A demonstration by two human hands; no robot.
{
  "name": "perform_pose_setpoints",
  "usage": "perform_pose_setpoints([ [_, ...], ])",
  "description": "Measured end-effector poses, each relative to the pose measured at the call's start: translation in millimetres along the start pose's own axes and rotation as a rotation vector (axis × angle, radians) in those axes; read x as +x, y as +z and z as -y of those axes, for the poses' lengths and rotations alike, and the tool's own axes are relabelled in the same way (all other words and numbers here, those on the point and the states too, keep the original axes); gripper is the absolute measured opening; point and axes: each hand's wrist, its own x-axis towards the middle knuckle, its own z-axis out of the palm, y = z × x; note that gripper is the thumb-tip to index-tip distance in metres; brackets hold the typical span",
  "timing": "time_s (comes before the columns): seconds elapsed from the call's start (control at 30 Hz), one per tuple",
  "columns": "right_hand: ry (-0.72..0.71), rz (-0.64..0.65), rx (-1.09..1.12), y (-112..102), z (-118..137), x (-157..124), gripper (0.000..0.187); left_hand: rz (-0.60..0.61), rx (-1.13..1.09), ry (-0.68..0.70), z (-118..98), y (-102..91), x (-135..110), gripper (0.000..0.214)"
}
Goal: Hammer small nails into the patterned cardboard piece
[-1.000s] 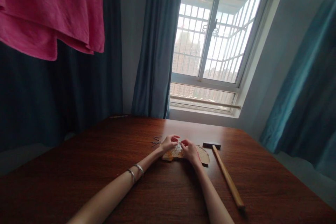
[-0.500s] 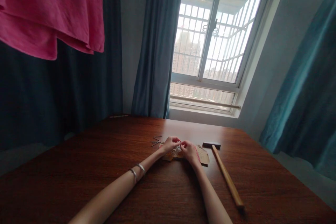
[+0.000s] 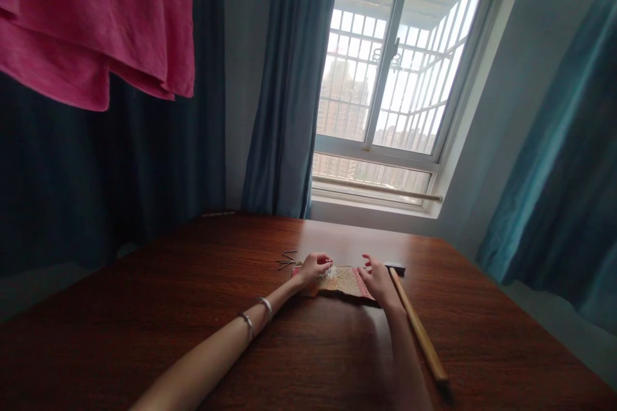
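Observation:
A small flat wooden piece point(image 3: 340, 281) with a speckled top and pinkish edge lies on the dark wooden table point(image 3: 193, 308). My left hand point(image 3: 313, 268) rests at its left end, fingers pinched together around a small nail standing on the piece. My right hand point(image 3: 376, 279) sits at the piece's right end, fingers loosely spread, close to the head of a hammer point(image 3: 414, 321). The hammer has a long pale wooden handle and a dark head, and lies on the table to the right. Two bracelets point(image 3: 255, 313) circle my left wrist.
Several loose nails point(image 3: 288, 259) lie on the table just left of my left hand. A window point(image 3: 385, 77) with bars is behind the table, blue curtains point(image 3: 289, 77) on both sides. Pink cloth point(image 3: 96, 19) hangs at upper left.
My right hand has left the spot beside my left hand and moved right to the piece's far end, opening its fingers. The piece's top now shows. My left hand stays put.

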Motion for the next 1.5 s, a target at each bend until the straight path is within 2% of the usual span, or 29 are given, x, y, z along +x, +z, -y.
perform_pose_setpoints([
  [0.13, 0.200, -0.193, -0.238, -35.0, -35.2, -51.9, 0.041, -0.013, -0.003, 0.002, 4.9, 0.5, 0.7, 0.026],
  [0.2, 0.306, -0.283, -0.306, -41.5, -51.0, -82.9, 0.038, -0.010, -0.020, -0.001, 6.8, 0.8, 1.1, 0.026],
  [0.33, 0.346, -0.356, -0.334, -43.1, -71.4, -131.0, 0.036, 0.002, -0.045, 0.005, 10.1, 1.5, 2.1, 0.026],
  [0.47, 0.360, -0.289, -0.368, -42.2, -76.4, -148.1, 0.041, 0.001, -0.020, 0.005, 11.7, 1.8, 2.6, 0.027],
  [0.57, 0.363, -0.221, -0.453, -40.9, -70.0, -148.0, 0.042, -0.003, -0.008, 0.009, 10.9, 1.4, 2.0, 0.027],
  [0.67, 0.346, -0.172, -0.627, -40.0, -58.9, -145.5, 0.043, -0.003, -0.016, 0.015, 9.1, 0.7, 1.2, 0.027],
  [0.8, 0.295, -0.035, -0.752, -45.6, -47.5, -139.5, 0.035, 0.000, -0.017, 0.005, 7.5, 0.4, 0.5, 0.027],
  [0.93, 0.306, 0.095, -0.676, -56.7, -44.3, -130.3, 0.027, 0.001, 0.009, 0.012, 6.2, 0.2, 0.0, 0.028],
  [1.03, 0.374, 0.139, -0.602, -63.2, -44.6, -124.7, 0.027, 0.001, 0.016, 0.008, 4.3, -0.6, -0.7, 0.028],
  [1.17, 0.501, 0.132, -0.409, -68.7, -47.9, -119.3, 0.028, 0.011, 0.008, 0.010, 0.3, -1.9, -2.2, 0.027],
  [1.27, 0.548, 0.057, -0.248, -71.4, -52.6, -117.2, 0.028, 0.008, 0.019, -0.007, -2.2, -2.3, -3.2, 0.028],
  [1.37, 0.526, -0.034, 0.017, -71.9, -54.3, -119.0, 0.028, 0.001, 0.028, -0.006, -2.4, -1.9, -3.2, 0.028],
  [1.5, 0.541, -0.101, 0.544, -70.1, -38.5, -124.3, 0.033, -0.001, 0.057, 0.003, 0.4, -1.3, -2.0, 0.029],
])
